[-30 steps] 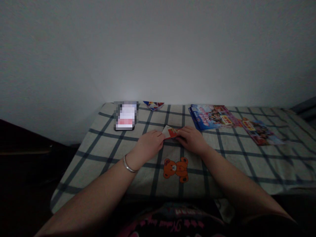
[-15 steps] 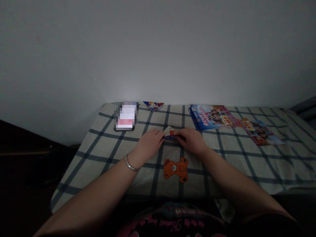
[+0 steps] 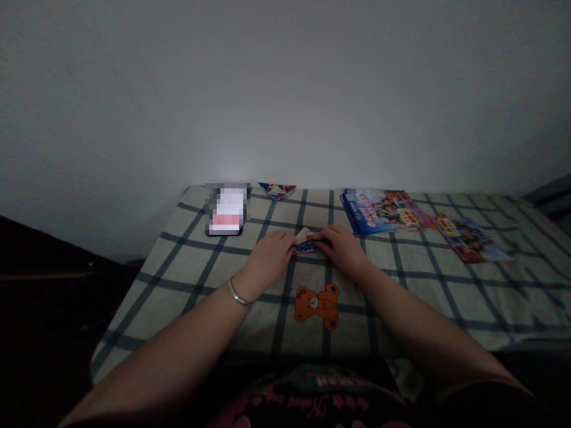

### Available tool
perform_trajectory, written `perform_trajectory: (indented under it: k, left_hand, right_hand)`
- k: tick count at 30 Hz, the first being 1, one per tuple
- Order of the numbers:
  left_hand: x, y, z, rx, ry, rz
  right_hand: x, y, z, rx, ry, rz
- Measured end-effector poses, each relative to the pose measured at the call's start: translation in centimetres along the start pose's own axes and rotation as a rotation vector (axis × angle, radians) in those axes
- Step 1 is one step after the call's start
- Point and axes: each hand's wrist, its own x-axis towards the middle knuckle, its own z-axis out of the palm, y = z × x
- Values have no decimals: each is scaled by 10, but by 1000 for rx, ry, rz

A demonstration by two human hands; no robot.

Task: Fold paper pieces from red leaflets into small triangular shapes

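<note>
A small folded piece of printed paper [image 3: 305, 242], white at its peak with blue and red print, lies between my two hands on the checked cloth. My left hand [image 3: 273, 255] grips its left end, fingers closed, with a silver bangle at the wrist. Closed on the right end is my right hand [image 3: 342, 248], thumb and fingers pinching the edge. Fingers hide both ends of the paper. Just in front of the hands, a brown bear picture [image 3: 317, 305] shows flat on the cloth.
A lit phone [image 3: 226, 209] with a blurred screen lies at back left. Beside it is a folded paper triangle [image 3: 277, 191]. A stack of colourful flyers [image 3: 379, 211] and another flyer [image 3: 470, 238] lie to the right. The checked cloth [image 3: 187, 297] covers the table against a wall.
My right hand has shifted slightly up along the paper's edge. More of the blue printed strip now shows between the hands. Everything else stays in place.
</note>
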Motion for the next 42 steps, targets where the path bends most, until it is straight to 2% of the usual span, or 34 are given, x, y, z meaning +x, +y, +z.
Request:
perform_trajectory:
  k: [11,16,22,28,31,36,42]
  left_hand:
    - [2,-5,7,1,34,8]
    - [5,-5,9,-65,93,-6]
    - [5,-5,10,-94,97,93]
    - [2,3,7,53,143,195]
    - [0,7,7,85,96,259]
    - [-1,9,7,91,12,278]
    - [-2,15,2,141,-32,227]
  right_hand:
    - [1,2,4,-40,41,10]
    - [2,6,4,-103,44,14]
    - [4,9,2,-95,76,13]
    - [6,9,1,-111,68,34]
    - [6,11,2,-146,79,52]
    - [6,13,0,-173,131,76]
    - [1,13,-4,-179,239,-74]
